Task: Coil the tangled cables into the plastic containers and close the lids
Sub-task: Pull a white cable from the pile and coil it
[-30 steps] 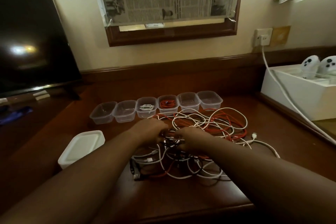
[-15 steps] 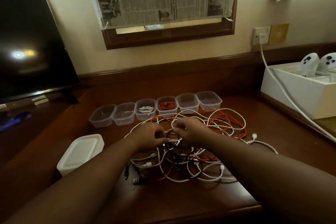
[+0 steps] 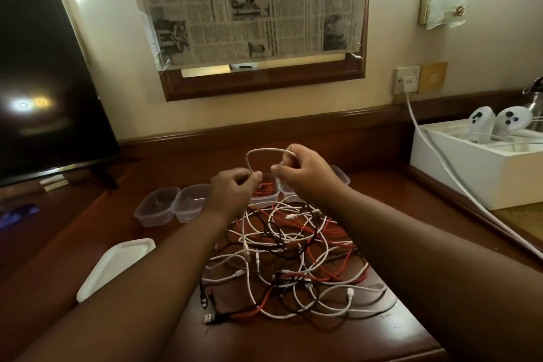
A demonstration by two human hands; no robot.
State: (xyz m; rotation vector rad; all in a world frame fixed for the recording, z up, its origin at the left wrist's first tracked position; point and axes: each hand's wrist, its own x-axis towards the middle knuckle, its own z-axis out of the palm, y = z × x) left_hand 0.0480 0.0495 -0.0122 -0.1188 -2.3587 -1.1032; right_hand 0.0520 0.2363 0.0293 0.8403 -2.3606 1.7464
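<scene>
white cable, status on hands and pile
Both hands, left and right, pinch a white cable loop above the containers. Tangled pile still on desk. Nothing blocking.

I am seeing a worktop (image 3: 367, 329) of dark polished wood, glossy and catching reflections. The containers (image 3: 158, 209) are looking like clear, smooth plastic, the lid stack (image 3: 117, 264) like matt white plastic. The white cable (image 3: 264, 151) is showing a woven, matt sheath. Newspaper (image 3: 249, 6) is covering a varnished wooden frame (image 3: 264, 82); the screen (image 3: 44, 82) is shining glossy black.
</scene>
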